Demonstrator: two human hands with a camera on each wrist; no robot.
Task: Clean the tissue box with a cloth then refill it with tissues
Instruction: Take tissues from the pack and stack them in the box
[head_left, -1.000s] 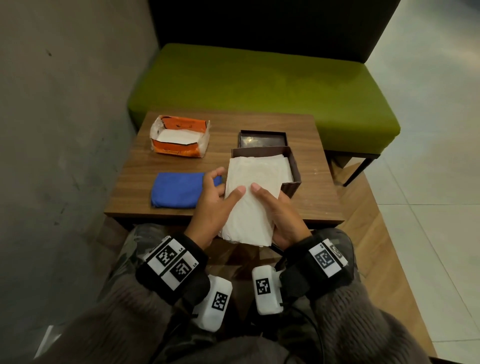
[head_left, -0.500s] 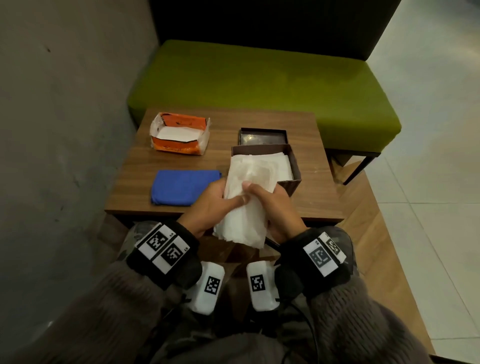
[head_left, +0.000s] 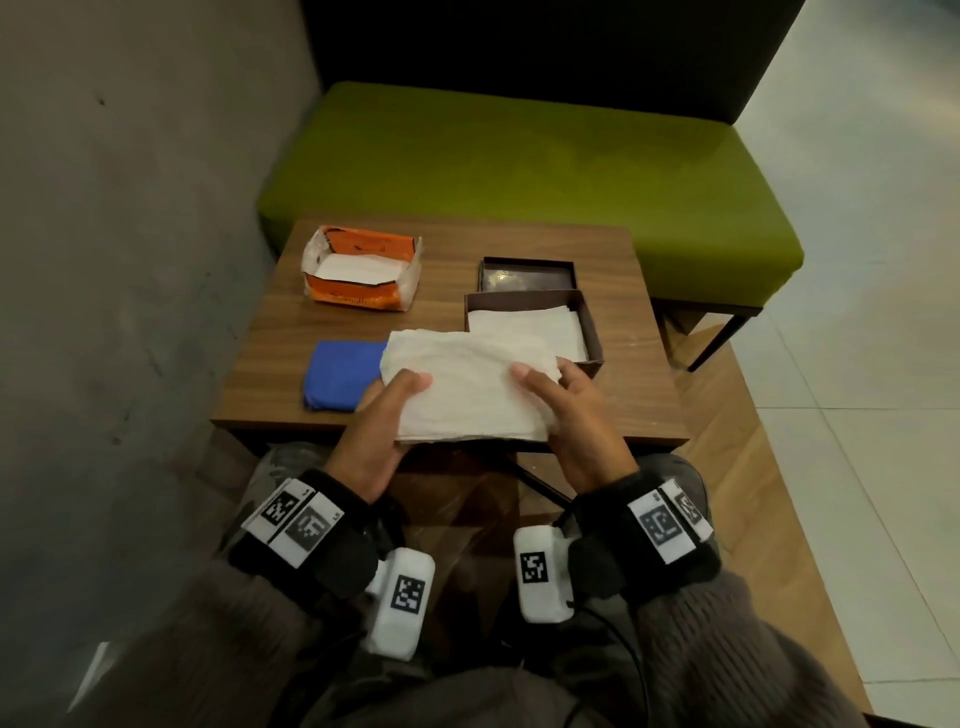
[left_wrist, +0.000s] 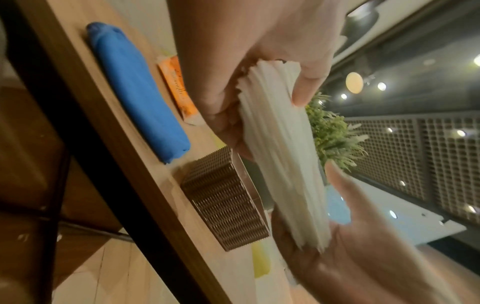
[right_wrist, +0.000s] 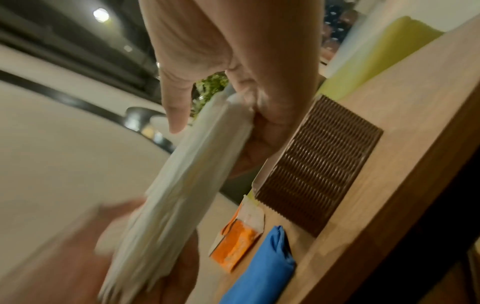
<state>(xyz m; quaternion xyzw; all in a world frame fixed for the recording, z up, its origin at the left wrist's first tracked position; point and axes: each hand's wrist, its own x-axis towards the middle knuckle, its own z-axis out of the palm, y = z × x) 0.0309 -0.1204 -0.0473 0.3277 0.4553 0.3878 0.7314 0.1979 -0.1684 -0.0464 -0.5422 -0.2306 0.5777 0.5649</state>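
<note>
Green bench (head_left: 519, 171) is seen at the back, w/ a grey wall (head_left: 130, 260) on the left and pale floor tiles (head_left: 857, 260) on the right. Wooden worktop (head_left: 270, 374) stands in front of the bench, and everything else is carried on it. Stack of white tissues (head_left: 467, 387) is held flat just above the near edge of the worktop, gripped at both ends: left hand (head_left: 376, 431) is curled round its left end, thumb on top, and right hand (head_left: 576, 421) is curled round its right end, thumb on top too. Brown tissue box (head_left: 595, 332) sits open just behind the right hand, w/ more white tissues seen inside it. Orange tissue pack (head_left: 361, 270), torn open at the top, lies at the far left. Blue cloth (head_left: 337, 376), folded, lies at the near left, partly hidden by the held stack. Dark box lid (head_left: 527, 273) is set just behind the tissue box, approx. touching it.
</note>
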